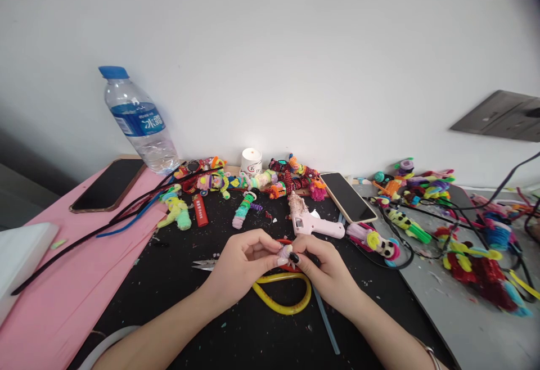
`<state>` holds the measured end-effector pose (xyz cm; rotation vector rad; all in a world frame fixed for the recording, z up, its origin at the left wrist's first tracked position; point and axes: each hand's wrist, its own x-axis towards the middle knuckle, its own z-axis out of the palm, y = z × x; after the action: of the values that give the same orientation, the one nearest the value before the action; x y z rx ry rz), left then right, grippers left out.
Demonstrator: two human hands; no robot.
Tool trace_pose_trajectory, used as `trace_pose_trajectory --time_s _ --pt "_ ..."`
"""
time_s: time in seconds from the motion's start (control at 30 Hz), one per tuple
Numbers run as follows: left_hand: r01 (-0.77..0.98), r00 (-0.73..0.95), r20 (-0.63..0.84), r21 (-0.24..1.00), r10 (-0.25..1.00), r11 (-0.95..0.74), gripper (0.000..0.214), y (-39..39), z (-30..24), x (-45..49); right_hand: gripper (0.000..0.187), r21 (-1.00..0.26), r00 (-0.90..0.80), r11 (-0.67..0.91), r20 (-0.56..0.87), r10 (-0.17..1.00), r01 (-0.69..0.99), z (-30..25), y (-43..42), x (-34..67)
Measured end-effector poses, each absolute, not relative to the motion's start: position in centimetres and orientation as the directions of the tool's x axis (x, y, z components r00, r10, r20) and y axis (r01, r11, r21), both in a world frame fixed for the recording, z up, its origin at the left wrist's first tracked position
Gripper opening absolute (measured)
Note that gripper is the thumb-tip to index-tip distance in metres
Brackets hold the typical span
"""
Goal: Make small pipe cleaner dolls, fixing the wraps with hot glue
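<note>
My left hand [242, 266] and my right hand [324, 266] meet over the middle of the black work surface. Between their fingertips is a small, fuzzy pipe cleaner piece [286, 251] in pale purple and yellow, partly covered by the fingers. Both hands are closed on it. Beneath them lie scissors [283, 309] with a yellow and a red handle loop, the blades pointing left. A translucent glue stick [327, 325] rests below my right hand. Just beyond the hands is a pink glue gun [318, 225].
Colourful pipe cleaner figures [177, 210] line the back and right side. A white paper cup [252, 161], a water bottle [141, 122], a dark phone [107, 184], a white-edged phone [348, 197] and a red lighter [201, 210] stand or lie around. Black cables [464, 208] cross the right.
</note>
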<state>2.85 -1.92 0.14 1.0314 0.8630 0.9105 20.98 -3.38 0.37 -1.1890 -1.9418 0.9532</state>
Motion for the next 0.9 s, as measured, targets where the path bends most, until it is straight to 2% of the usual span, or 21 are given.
trace_pose_trajectory --time_s 0.2,0.67,0.9 --pt "-0.195 0.37 -0.142 0.954 0.918 0.226 0.014 -2.05 0.14 2.82 0.016 -0.84 -0.36 0.319 0.16 0.919 0.44 0.31 -3.55 20.86" --pt "-0.055 0.321 -0.009 0.998 0.947 0.028 0.008 -2.31 -0.17 2.68 0.016 -0.832 -0.351 0.337 0.186 0.918 0.44 0.48 -3.54 20.55" --pt "-0.029 0.324 0.005 1.0 0.946 0.005 0.007 -2.29 -0.14 2.64 0.016 -0.832 -0.351 0.349 0.201 0.914 0.432 0.41 -3.71 20.5"
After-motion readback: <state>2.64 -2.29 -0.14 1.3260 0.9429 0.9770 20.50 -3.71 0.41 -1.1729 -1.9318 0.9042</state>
